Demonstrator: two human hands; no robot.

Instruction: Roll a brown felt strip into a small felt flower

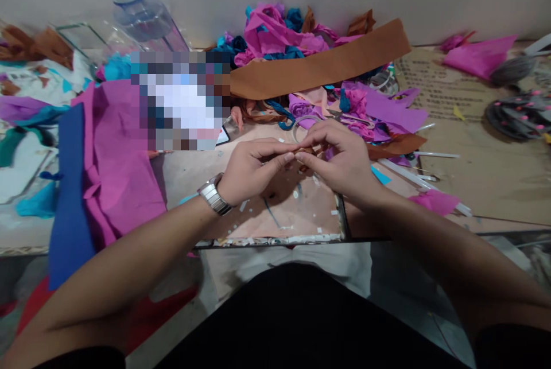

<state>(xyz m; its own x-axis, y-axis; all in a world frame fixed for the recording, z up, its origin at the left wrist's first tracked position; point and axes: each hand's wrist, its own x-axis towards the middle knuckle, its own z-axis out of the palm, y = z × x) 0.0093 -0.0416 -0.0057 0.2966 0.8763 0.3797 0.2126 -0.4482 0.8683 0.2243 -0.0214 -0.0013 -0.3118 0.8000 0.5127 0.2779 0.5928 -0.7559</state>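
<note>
Fingers (pixel 275 156) pinching small brown scrap (pixel 311 150) | left hand (pixel 246 173), right hand (pixel 342 163) tip-to-tip | wrists angled inward

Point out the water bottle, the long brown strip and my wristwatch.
water bottle (pixel 146 22), head view, on its clear body
brown strip (pixel 321 65), head view, on its middle
wristwatch (pixel 214 195), head view, on the metal band

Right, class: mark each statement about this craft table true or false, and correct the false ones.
1. The left hand wears a wristwatch. True.
2. The hands are far apart. False: the right hand meets it fingertip to fingertip, pinching a small brown scrap.
3. A long brown strip lies beyond the hands. True.
4. The plastic bottle is at the far right. False: it is at the far left.
5. The blue sheet lies left of the hands. True.
</note>
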